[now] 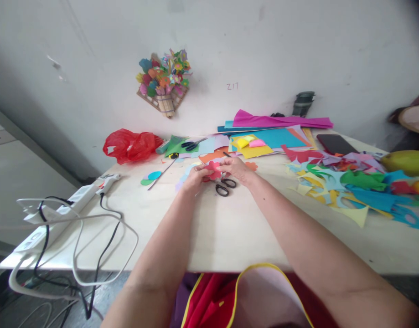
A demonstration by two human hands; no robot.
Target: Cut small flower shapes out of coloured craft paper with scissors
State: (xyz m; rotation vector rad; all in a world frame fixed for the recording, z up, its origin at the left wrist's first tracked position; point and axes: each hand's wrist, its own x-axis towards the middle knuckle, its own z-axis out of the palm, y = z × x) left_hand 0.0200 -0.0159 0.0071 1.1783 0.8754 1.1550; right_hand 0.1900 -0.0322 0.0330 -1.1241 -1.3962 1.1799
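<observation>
Above the middle of the table, a red paper flower (214,169) is between my two hands. My left hand (195,176) pinches its left edge between thumb and fingers. My right hand (238,169) closes on its right side. A short dark stick, perhaps a pen (226,154), shows just past my right fingers; whether they touch it I cannot tell. Black-handled scissors (223,187) lie just below the hands, their blades hidden. Pale blue and lilac paper cut-outs (183,178) lie beside my left hand, and an orange paper flower (252,166) is beyond my right.
Paper scraps (349,182) heap at the right near a phone (336,144). Coloured sheets (274,139) are stacked at the back. A red plastic bag (130,146), second scissors (192,145) and round cut-outs (151,177) lie left. Power strips (59,218) with cables line the left edge.
</observation>
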